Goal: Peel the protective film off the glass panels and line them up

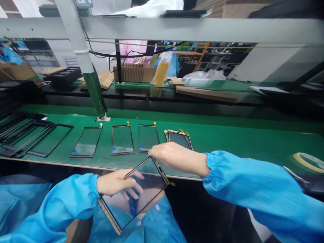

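A glass touch panel (149, 189) with a dark border is held tilted over the lap, below the bench's front edge. My left hand (118, 182) grips its left edge, and fingers show through or reflect in the glass. At the panel's upper corner, my right hand (174, 155) is closed with its fingertips bent down; what they pinch is hidden. A small flex tail (172, 184) sticks out from the panel's right corner. Just behind my right hand lies a small stack of panels (180, 137) with pale edges, partly covered.
Three separate glass panels with blue stickers, such as the middle one (123, 140), lie left on the green bench (240, 145). Black frames (48, 140) overlap at far left. A tape roll (308, 162) sits right. A slanted post (86, 60) rises from the bench.
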The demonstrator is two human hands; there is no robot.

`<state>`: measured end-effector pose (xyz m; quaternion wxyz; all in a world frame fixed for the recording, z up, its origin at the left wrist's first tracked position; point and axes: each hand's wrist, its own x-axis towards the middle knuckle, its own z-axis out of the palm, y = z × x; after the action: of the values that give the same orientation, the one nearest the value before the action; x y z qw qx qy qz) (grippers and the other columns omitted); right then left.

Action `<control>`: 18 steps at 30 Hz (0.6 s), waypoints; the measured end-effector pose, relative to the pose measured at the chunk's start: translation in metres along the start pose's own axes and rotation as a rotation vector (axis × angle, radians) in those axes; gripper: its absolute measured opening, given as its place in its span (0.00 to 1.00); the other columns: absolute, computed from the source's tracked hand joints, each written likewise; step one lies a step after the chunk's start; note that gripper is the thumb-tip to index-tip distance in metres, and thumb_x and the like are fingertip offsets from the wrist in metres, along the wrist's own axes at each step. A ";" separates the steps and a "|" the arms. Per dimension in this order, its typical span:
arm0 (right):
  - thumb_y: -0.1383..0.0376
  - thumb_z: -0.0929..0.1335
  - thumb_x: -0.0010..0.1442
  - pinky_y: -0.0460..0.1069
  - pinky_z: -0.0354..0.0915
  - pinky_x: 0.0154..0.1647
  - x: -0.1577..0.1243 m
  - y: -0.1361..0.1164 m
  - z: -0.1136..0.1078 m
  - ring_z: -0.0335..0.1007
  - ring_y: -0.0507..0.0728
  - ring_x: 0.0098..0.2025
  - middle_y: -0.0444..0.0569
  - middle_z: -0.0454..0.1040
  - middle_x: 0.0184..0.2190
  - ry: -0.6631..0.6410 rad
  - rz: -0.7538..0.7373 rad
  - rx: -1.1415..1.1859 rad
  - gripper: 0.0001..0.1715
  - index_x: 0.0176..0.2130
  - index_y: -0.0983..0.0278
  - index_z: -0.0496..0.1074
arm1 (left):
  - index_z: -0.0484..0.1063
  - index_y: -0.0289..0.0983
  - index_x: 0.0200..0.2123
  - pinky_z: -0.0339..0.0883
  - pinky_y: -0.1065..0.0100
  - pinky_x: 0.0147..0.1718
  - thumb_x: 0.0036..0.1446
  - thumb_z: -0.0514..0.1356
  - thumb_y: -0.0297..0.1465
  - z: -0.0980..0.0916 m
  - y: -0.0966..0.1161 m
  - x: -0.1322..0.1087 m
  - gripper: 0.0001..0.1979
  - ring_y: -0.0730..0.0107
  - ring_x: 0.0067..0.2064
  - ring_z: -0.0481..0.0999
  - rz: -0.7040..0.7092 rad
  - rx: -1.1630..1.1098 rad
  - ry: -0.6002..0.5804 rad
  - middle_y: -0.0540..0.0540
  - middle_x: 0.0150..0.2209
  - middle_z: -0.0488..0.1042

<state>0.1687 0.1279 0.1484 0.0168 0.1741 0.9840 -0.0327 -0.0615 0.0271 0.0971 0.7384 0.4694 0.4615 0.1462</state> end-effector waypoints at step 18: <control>0.72 0.61 0.67 0.51 0.56 0.28 -0.089 -0.001 0.027 0.64 0.53 0.26 0.45 0.71 0.25 0.575 0.018 -0.280 0.11 0.42 0.61 0.71 | 0.68 0.35 0.53 0.74 0.68 0.34 0.60 0.61 0.36 -0.018 0.014 0.037 0.20 0.54 0.46 0.81 0.061 -0.392 -0.011 0.32 0.51 0.76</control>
<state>0.2522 0.0951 0.1254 -0.2378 0.1810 0.9418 0.1540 -0.0539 0.0685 0.0868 0.8135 0.3310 0.4058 0.2531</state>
